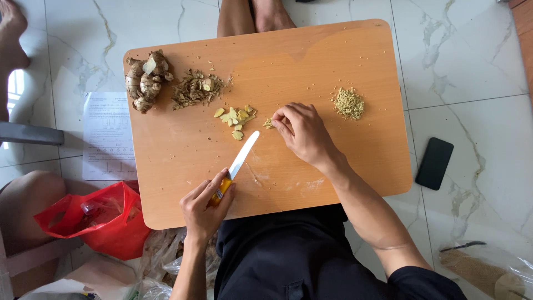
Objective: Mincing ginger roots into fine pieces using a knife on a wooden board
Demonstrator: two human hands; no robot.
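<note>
**Knife in the left hand, ginger bits under the right**

Going left to right, I see a red plastic bag [94,219] on the floor, well to the left of my left hand's fingers. On the wooden counter [333,166], far above those fingers, lies a knobbly ginger root [145,79], with a heap of brown peelings [195,88] just beside it.

My left hand [204,208] has its fingers wrapped tight round the yellow handle of a knife [237,161]; the pale blade runs up and to the right from them, its tip near a cluster of ginger slices [236,118].

Just right of the blade tip, my right hand [304,133] rests on the counter, its fingertips [277,119] pinched together on a small bunch of cut ginger pieces [268,123]. Beyond that hand's knuckles, to the right, sits a pile of minced ginger [348,103], apart from the fingers. Farther right, a black phone [434,163] lies on the marble floor.
</note>
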